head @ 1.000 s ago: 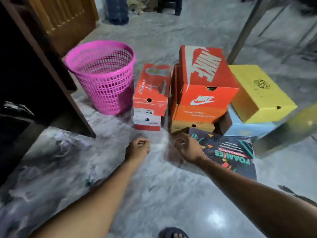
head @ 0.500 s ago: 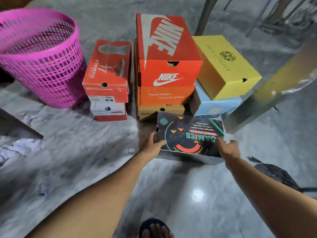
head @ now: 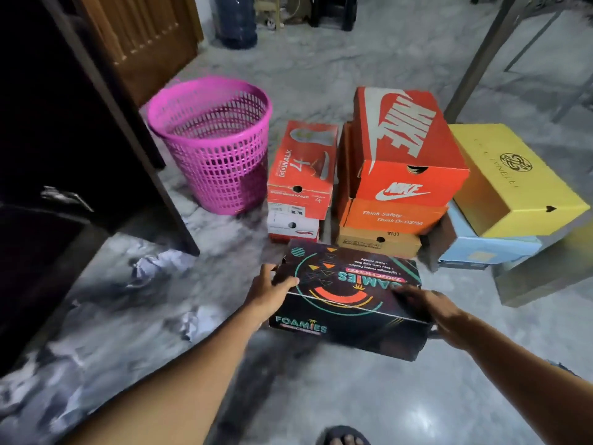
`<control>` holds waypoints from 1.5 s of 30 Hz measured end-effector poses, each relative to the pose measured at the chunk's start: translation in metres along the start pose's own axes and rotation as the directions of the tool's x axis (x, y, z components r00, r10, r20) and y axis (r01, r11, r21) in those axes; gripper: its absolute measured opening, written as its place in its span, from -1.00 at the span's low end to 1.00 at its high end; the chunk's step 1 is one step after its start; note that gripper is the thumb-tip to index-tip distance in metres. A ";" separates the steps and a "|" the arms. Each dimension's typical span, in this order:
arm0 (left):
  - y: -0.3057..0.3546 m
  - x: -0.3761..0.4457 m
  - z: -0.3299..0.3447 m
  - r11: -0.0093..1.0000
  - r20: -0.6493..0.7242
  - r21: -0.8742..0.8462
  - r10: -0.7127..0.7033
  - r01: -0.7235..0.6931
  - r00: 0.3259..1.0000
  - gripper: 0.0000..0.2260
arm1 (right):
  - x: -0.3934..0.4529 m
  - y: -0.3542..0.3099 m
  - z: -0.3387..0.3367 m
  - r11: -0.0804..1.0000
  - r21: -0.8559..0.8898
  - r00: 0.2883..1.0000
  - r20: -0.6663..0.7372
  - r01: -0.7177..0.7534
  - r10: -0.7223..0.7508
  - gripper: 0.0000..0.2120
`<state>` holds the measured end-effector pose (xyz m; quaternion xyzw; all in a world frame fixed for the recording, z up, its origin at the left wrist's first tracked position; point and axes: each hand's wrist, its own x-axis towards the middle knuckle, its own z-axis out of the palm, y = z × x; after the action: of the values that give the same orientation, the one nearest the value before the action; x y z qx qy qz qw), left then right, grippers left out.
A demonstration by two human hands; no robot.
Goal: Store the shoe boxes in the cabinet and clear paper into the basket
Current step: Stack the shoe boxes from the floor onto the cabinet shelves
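I hold a black Foamies shoe box (head: 348, 300) off the floor between both hands. My left hand (head: 268, 289) grips its left end and my right hand (head: 426, 305) grips its right end. Behind it stand stacked shoe boxes: a red Nike box (head: 407, 146) on orange boxes, a red GoWalk box (head: 303, 170) on a white one, and a yellow box (head: 510, 178) on a light blue one (head: 481, 248). A pink mesh basket (head: 213, 142) stands to the left. Crumpled white paper (head: 154, 261) (head: 192, 322) lies on the floor. The dark cabinet (head: 54, 155) stands open at the left.
The floor is grey marble. A wooden door (head: 141, 40) is behind the basket. A blue water jug (head: 236, 20) stands at the back. A metal table leg (head: 475, 56) rises at the right, and a flat box panel (head: 545, 274) leans beside the stacks. My sandalled foot (head: 341, 438) is at the bottom.
Both hands reached to the Foamies box, closed on its ends and lifted it toward me. The view has swung left, bringing the cabinet back in.
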<state>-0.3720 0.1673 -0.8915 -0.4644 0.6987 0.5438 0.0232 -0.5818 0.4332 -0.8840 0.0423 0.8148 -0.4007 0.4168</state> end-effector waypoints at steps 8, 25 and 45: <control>-0.060 -0.037 -0.167 0.996 -0.273 -0.064 -0.080 0.065 0.959 -0.50 | -0.043 -0.080 0.117 0.922 -0.349 0.903 0.430 0.166 0.000 -0.19; -0.135 -0.187 -0.378 0.893 -0.871 -0.410 -0.322 -0.188 0.371 -0.79 | -0.160 -0.221 0.379 0.811 -0.073 0.545 0.775 0.581 -0.320 -0.60; -0.228 -0.238 -0.492 0.827 -0.754 -0.540 -0.559 -0.158 -0.345 -0.36 | -0.273 -0.305 0.700 0.688 0.271 0.202 0.828 0.673 -0.523 -0.24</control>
<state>0.1493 -0.0639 -0.7317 -0.8163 0.1758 0.0684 -0.5459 -0.0760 -0.1818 -0.7334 -0.5142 0.4673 -0.4307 0.5759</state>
